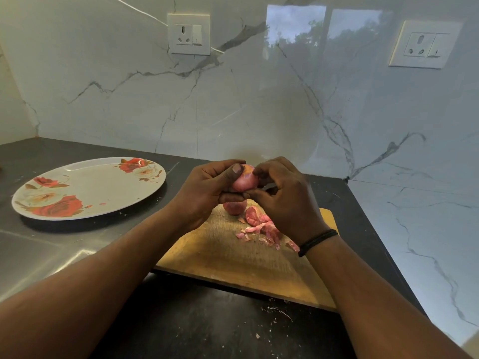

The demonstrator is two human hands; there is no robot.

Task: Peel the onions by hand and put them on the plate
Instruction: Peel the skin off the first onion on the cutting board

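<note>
My left hand [207, 190] grips a pink onion [245, 181] above the wooden cutting board [233, 257], thumb on its top. The fingertips of my right hand [282, 200] pinch at the onion's right side. A second onion [234, 207] lies on the board just below my hands, partly hidden by them. Pink peel scraps [261, 228] are scattered on the board beside it. The white plate [90, 187] with red rose prints sits to the left on the dark counter and holds no onion.
The marble wall [259, 99] rises right behind the board, with two sockets [188, 34] high up. The dark counter [207, 327] ends at the right against a wall. A steel sink surface [31, 257] lies at the left front. Small crumbs dot the counter.
</note>
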